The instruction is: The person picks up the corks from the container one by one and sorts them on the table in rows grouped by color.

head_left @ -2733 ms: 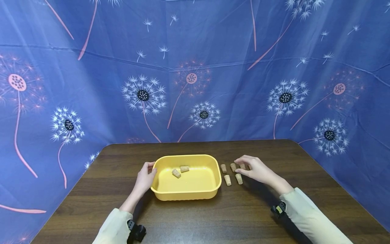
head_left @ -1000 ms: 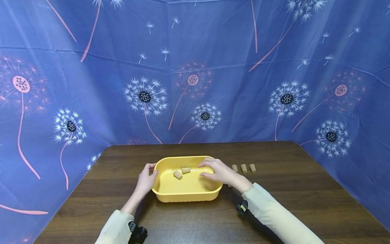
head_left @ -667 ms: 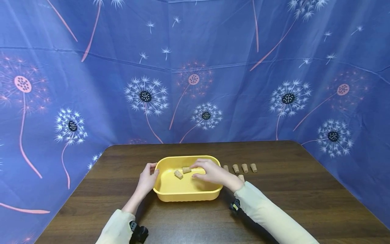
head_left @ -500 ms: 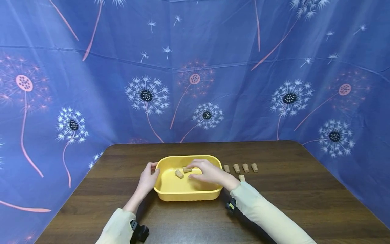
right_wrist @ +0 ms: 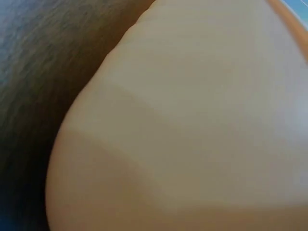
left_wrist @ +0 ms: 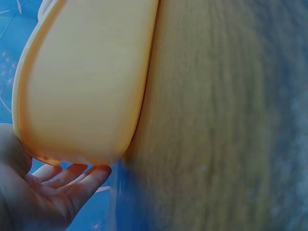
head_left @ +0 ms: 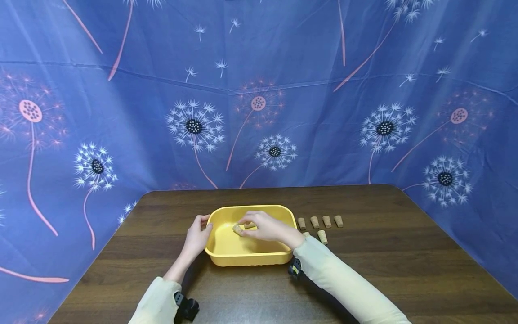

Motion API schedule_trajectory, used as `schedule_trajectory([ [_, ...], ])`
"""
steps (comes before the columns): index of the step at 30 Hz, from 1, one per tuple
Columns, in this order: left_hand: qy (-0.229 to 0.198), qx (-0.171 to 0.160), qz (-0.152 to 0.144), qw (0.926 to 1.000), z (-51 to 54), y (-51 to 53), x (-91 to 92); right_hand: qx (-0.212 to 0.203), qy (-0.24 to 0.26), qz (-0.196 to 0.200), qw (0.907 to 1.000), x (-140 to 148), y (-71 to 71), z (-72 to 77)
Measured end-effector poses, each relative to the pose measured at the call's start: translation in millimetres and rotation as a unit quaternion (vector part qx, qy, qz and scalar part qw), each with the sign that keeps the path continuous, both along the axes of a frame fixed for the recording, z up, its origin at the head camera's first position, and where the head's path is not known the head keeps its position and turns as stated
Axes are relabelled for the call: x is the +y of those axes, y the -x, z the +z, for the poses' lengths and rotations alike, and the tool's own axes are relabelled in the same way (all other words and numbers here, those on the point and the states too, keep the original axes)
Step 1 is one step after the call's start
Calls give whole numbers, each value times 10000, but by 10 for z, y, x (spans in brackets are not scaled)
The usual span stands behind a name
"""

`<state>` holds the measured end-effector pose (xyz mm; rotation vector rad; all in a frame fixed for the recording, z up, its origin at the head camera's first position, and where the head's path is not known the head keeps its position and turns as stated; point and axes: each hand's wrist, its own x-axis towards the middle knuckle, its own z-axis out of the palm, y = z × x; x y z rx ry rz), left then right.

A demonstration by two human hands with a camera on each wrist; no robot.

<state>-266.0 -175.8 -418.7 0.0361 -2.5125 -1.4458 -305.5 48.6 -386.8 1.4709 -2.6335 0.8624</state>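
Observation:
My left hand (head_left: pixel 196 237) holds the left end of a yellow plastic tub (head_left: pixel 249 260), its thumb at the rim and its fingers against the outer wall. The left wrist view shows that hand (left_wrist: pixel 43 192) low at the tub's end (left_wrist: pixel 86 86). Inside the tub, my right hand (head_left: pixel 265 227) has curved fingers and thumb at a cork (head_left: pixel 237 230); whether they pinch it is unclear. A second cork (head_left: pixel 249 225) lies just behind, partly covered by the fingers. Only the tub's outer wall (right_wrist: pixel 192 120) fills the right wrist view, so the right hand is hidden there.
Several corks stand on the brown wooden table (head_left: pixel 364 270) right of the tub, including a cork (head_left: pixel 322 237) in front and a cork (head_left: pixel 338 221) at the far right. A blue dandelion-patterned cloth (head_left: pixel 323 135) hangs behind the table.
My right hand has moved left from the corks on the table, over the tub's right rim, and down to the corks inside. My left hand has stayed at the tub's left end.

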Motion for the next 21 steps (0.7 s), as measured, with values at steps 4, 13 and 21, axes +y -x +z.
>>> schedule_trajectory([
  [4, 8, 20, 10, 10000, 1, -6, 2, 18, 29, 42, 10000, -39, 23, -29],
  [13, -72, -14, 6, 10000, -28, -13, 10, 363, -258, -67, 9990, -55, 39, -160],
  [21, -144, -69, -56, 9999, 5, -19, 10, 379, -319, -118, 9987, -67, 40, -215],
])
